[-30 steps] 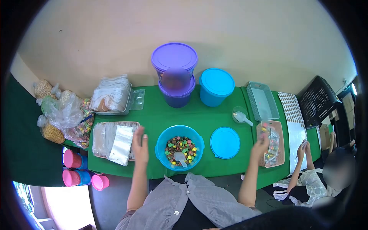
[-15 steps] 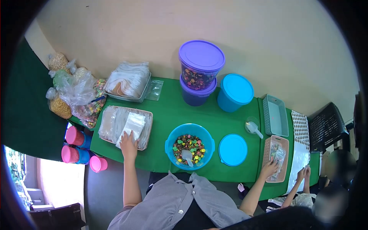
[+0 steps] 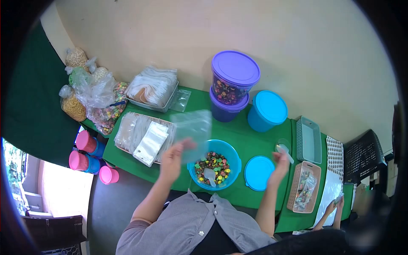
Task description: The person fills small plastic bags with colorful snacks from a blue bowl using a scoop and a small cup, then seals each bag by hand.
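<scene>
My left hand (image 3: 172,161) pinches a clear plastic bag (image 3: 193,129) by its lower edge. The bag hangs over the gap between the bag basket and the blue tub (image 3: 239,170). That tub holds many colourful round candies (image 3: 219,163) and a translucent scoop (image 3: 209,174). In the basket (image 3: 121,148) under my left wrist, a stack of white-looking bags (image 3: 151,143) lies on other clear bags. My right hand (image 3: 278,168) is raised between the round blue lid (image 3: 258,173) and a second scoop (image 3: 290,158), fingers loosely apart, nothing visible in it.
A pink basket (image 3: 316,187) holds filled packets; a grey basket (image 3: 309,127) stands behind it. Lidded purple tubs (image 3: 231,110) and a blue tub (image 3: 265,121) line the wall. Bulk snack bags (image 3: 100,102) sit at left. Another person's hands (image 3: 335,205) work at far right.
My left hand has lifted a clear bag from the basket and moved right. My right hand has left the packets in the pink basket and moved left and up. The view has shifted slightly.
</scene>
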A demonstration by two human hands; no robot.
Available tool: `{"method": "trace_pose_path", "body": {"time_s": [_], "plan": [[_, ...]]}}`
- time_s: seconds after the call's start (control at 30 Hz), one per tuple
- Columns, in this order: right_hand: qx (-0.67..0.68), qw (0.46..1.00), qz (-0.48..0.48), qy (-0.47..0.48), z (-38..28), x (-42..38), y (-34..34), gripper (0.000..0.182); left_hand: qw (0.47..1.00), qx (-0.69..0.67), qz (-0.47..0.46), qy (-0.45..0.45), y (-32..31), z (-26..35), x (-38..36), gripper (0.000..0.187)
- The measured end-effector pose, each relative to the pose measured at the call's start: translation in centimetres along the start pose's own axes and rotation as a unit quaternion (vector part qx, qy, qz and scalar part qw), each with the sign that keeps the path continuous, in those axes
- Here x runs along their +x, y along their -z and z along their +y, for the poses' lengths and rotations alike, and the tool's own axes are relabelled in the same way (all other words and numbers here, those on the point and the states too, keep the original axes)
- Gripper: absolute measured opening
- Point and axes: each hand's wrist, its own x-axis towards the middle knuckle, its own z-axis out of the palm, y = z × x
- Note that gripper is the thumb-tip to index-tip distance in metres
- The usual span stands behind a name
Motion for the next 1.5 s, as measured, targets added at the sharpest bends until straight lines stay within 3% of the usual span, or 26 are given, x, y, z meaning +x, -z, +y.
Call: {"method": "trace_pose_path", "body": {"time_s": [0.07, 0.1, 0.17, 0.27, 0.3, 0.37, 0.4, 0.5, 0.57, 0.63, 0.7, 0.73, 0.77, 0.83, 0.87, 0.93, 1.0, 1.1, 1.17, 1.23, 1.37, 1.5], "plan": [[0.149, 0.965, -0.213, 0.031, -3.2, -3.0, -4.0, 0.039, 0.990, -0.064, -0.113, 0.048, -2.9, -0.1, -0.8, 0.043], [0.123, 0.959, -0.250, 0.059, -4.1, -4.4, -5.5, 0.035, 0.981, -0.085, -0.163, 0.068, -4.1, -0.5, -1.1, 0.043], [0.094, 0.951, -0.282, 0.084, -4.5, -5.0, -6.0, 0.031, 0.984, -0.067, -0.156, 0.049, -6.7, -2.7, -2.0, 0.041], [0.156, 0.911, -0.367, -0.105, -5.0, -4.6, -5.7, 0.021, 0.987, -0.092, -0.125, 0.043, -8.0, -4.5, -2.7, 0.040], [0.156, 0.912, -0.364, -0.105, -5.0, -4.5, -5.5, 0.021, 0.983, -0.138, -0.102, 0.056, -8.2, -4.1, -2.5, 0.043], [0.057, 0.876, -0.478, -0.045, -5.0, -4.2, -5.0, 0.019, 0.979, -0.141, -0.114, 0.089, -7.5, -3.2, -1.8, 0.043], [0.056, 0.876, -0.478, -0.043, -4.7, -4.5, -5.1, 0.019, 0.974, -0.143, -0.125, 0.121, -7.0, -2.4, -1.5, 0.044], [0.003, 0.911, -0.413, 0.016, -4.4, -5.7, -6.2, 0.020, 0.991, -0.059, -0.080, 0.090, -6.6, -1.7, -1.0, 0.039], [0.082, 0.960, -0.268, -0.017, -5.0, -6.4, -6.4, 0.024, 0.997, -0.020, -0.062, 0.051, -6.4, -2.1, -1.1, 0.036], [0.126, 0.953, -0.273, -0.039, -4.8, -7.0, -6.3, 0.030, 0.999, 0.015, -0.044, 0.010, -6.5, -2.3, -1.1, 0.033], [0.144, 0.940, -0.306, -0.042, -6.1, -7.9, -6.4, 0.028, 0.986, 0.141, -0.061, -0.064, -6.7, -2.0, -1.4, 0.032], [0.134, 0.937, -0.316, -0.058, -6.0, -8.1, -6.5, 0.033, 0.990, 0.112, -0.090, 0.006, -6.9, -1.6, -1.9, 0.043], [0.132, 0.939, -0.314, -0.054, -5.8, -8.1, -6.5, 0.033, 0.990, 0.110, -0.092, 0.003, -7.0, -1.8, -1.8, 0.043], [0.016, 0.940, -0.336, 0.058, -5.2, -8.0, -6.7, 0.038, 0.928, 0.273, -0.156, -0.198, -7.3, -1.9, -1.5, 0.058], [0.016, 0.937, -0.341, 0.070, -5.1, -8.0, -6.6, 0.041, 0.928, 0.272, -0.158, -0.199, -7.5, -1.8, -1.9, 0.058], [-0.028, 0.923, -0.374, 0.087, -4.7, -8.3, -6.3, 0.040, 0.847, 0.435, -0.147, -0.269, -8.1, -0.4, -2.4, 0.071], [-0.070, 0.905, -0.405, 0.107, -4.9, -7.8, -6.2, 0.039, 0.864, 0.388, -0.176, -0.267, -7.7, -1.4, -2.3, 0.072], [-0.122, 0.918, -0.375, 0.038, -5.8, -7.5, -5.6, 0.035, 0.888, 0.326, -0.219, -0.240, -6.8, -2.9, -1.9, 0.074], [-0.082, 0.953, -0.292, -0.002, -5.8, -7.2, -5.6, 0.036, 0.895, 0.311, -0.231, -0.219, -7.0, -3.2, -2.0, 0.074], [-0.025, 0.953, -0.301, -0.011, -5.0, -7.7, -6.0, 0.038, 0.926, 0.247, -0.249, -0.141, -7.6, -2.2, -1.9, 0.076], [0.055, 0.923, -0.372, -0.081, -3.6, -7.6, -6.0, 0.045, 0.930, 0.231, -0.233, -0.165, -8.2, -2.0, -2.6, 0.077], [0.111, 0.940, -0.321, -0.040, -3.0, -9.0, -7.2, 0.047, 0.909, 0.251, -0.246, -0.224, -8.5, -2.7, -2.8, 0.065]]}}
